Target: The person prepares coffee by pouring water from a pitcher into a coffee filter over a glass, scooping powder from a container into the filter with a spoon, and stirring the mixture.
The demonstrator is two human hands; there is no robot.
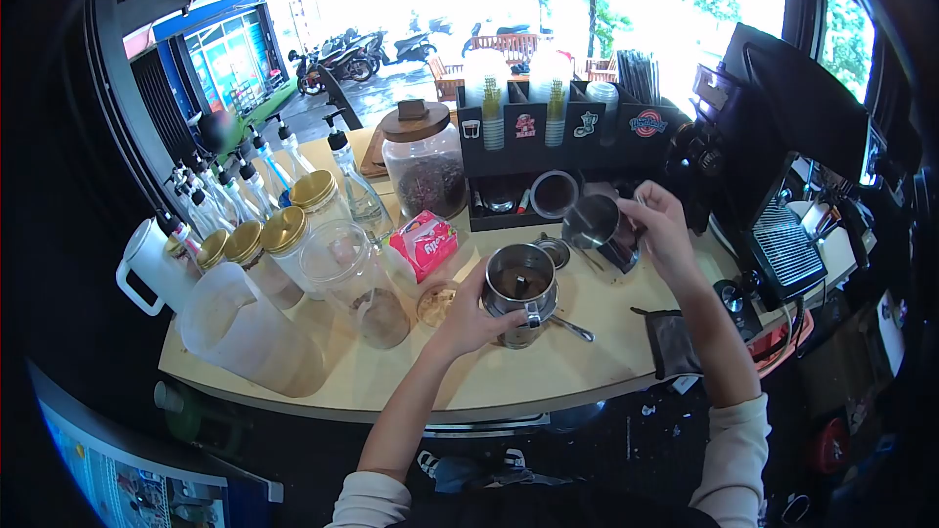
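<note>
Cup (pixel 520 284) inside the curl of the left fingers (pixel 476 286)

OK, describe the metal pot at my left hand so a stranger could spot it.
On the pale counter, find the wood-lidded jar, then the pink pack before it. Right of that is the metal pot your left hand grips: upright, brown inside, unlike the cup raised in your right hand.
</note>
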